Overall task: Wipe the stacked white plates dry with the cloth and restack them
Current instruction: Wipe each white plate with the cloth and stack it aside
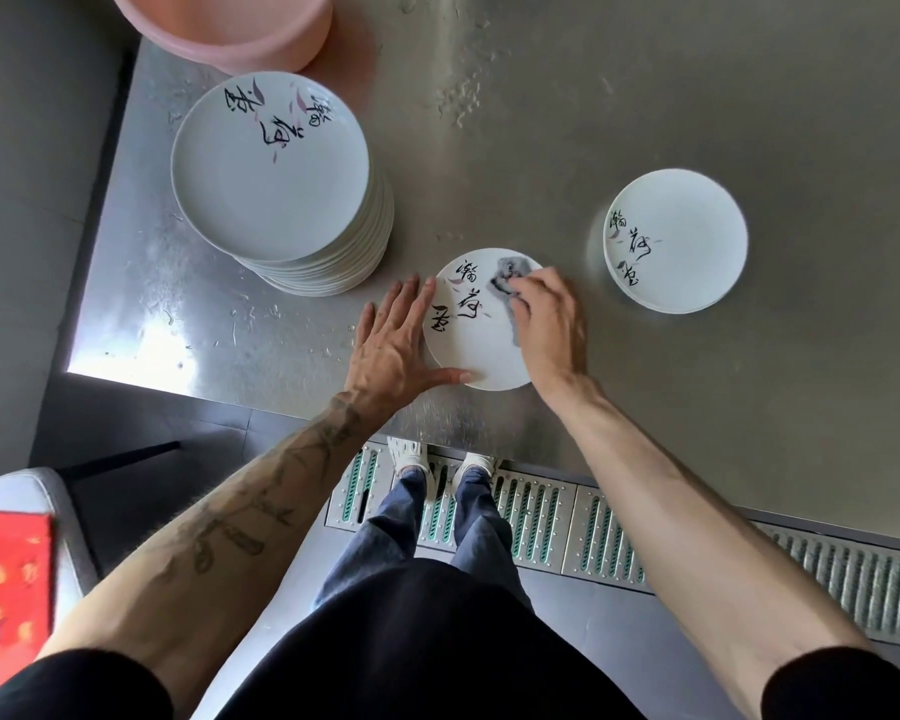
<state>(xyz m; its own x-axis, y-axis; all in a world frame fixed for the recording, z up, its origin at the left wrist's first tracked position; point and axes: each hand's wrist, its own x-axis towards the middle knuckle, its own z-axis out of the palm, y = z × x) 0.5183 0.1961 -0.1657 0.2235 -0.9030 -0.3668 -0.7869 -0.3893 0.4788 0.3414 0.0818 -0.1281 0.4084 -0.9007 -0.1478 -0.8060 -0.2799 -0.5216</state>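
down at the far left a red printed packet [6,589] lies on a pale grey seat [27,491], off the table. the brushed stainless steel table [697,106] begins just right of that, its top streaked with water and droplets. at its far left corner sits a round pink plastic basin [230,33], only partly in sight. in front of the basin stands a tall stack of round white plates with black brush lettering [271,168], many plates high; i cannot tell whether it touches the basin.

near the table's front edge, right of the tall stack, the left hand [391,350] lies flat on the steel. its fingers are straight and a little apart, resting along the left rim of a single round white plate [479,350], with the thumb stretched across the plate's near rim. this plate lies flat on the table, well apart from both stacks, lettered face up.

a small crumpled grey cloth [507,275] sits on the far right part of that plate. the right hand [549,324] is on top of it, fingers curled together and clamped on the cloth, pressing it down onto the plate.

further right stands a short stack of the same lettered white plates [681,236], only a few high.

below the table edge, two white shoes [409,454] stand on a metal floor grate with green slots [531,517].
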